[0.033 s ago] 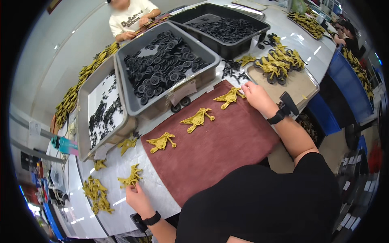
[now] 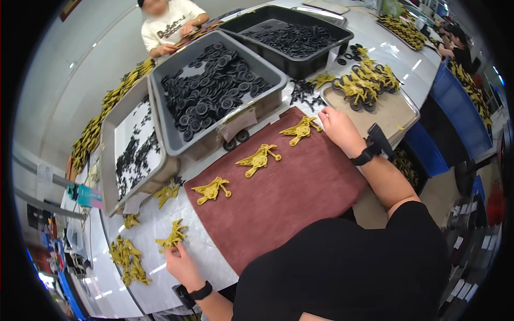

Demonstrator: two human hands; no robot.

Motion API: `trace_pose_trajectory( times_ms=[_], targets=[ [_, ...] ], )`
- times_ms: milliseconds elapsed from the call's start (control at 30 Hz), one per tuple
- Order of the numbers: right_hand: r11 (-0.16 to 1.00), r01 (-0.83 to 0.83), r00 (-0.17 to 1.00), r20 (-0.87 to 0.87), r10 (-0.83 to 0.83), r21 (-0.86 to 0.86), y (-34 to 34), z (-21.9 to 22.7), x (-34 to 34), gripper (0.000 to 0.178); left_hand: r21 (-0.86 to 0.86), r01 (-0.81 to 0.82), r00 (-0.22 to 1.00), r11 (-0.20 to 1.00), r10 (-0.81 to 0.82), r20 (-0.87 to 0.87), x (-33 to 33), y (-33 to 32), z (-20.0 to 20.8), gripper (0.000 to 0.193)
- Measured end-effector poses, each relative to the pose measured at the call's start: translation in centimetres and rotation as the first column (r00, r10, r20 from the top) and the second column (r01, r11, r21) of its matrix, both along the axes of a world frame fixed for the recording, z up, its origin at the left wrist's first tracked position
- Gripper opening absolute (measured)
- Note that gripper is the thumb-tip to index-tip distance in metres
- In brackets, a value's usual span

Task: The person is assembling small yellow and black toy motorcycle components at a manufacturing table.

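Observation:
Three yellow plastic toy motorcycle frames lie in a slanting row on a dark red cloth: a left one (image 2: 211, 191), a middle one (image 2: 258, 160) and a far right one (image 2: 300, 130). My right hand (image 2: 340, 130) is at the far right frame's right end, fingers curled and thumb pressed in; whatever they hold is hidden. On the white table left of the cloth, my left hand (image 2: 183, 263) pinches the lower end of another yellow frame (image 2: 172, 235). A heap of yellow frames (image 2: 128, 259) lies left of that hand.
Beyond the cloth (image 2: 278, 214) stand a grey bin of black wheels (image 2: 217, 88), a black bin of small dark parts (image 2: 292, 40) and a shallower bin (image 2: 136, 144). At right, a tray (image 2: 399, 115) carries yellow toys with wheels. A co-worker (image 2: 171, 27) sits opposite.

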State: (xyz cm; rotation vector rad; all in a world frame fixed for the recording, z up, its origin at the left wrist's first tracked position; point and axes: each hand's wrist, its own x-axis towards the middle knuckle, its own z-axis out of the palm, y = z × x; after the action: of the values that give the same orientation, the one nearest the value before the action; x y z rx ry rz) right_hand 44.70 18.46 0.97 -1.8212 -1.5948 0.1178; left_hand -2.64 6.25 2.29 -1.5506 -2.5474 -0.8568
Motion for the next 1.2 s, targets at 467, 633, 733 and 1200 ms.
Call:
trace_pose_trajectory(
  times_ms=[467, 633, 733, 1200],
  targets=[
    [0.977, 0.214, 0.939, 0.28, -0.201, -0.017, -5.5, -1.6, 4.2, 0.011, 0.109, -0.048, 0.997, 0.993, 0.041, 0.072, 0.8, 0.1, 2.6, 0.027],
    [0.966, 0.244, 0.944, 0.25, -0.215, -0.089, -6.0, -1.2, 4.8, 0.013, 0.168, -0.003, 0.992, 0.986, -0.019, 0.128, 1.7, -0.1, 3.2, 0.027],
    [0.979, 0.201, 0.961, 0.195, -0.194, -0.017, -5.7, -0.8, 4.1, 0.017, 0.187, -0.015, 0.987, 0.982, -0.015, 0.158, 1.9, -1.0, 3.5, 0.025],
    [0.923, -0.384, 0.922, 0.05, 0.385, -0.031, -2.7, 1.6, 0.4, 0.033, 0.068, -0.129, 0.984, 0.989, 0.119, 0.134, 5.5, -6.9, 3.4, 0.019]
  ],
)
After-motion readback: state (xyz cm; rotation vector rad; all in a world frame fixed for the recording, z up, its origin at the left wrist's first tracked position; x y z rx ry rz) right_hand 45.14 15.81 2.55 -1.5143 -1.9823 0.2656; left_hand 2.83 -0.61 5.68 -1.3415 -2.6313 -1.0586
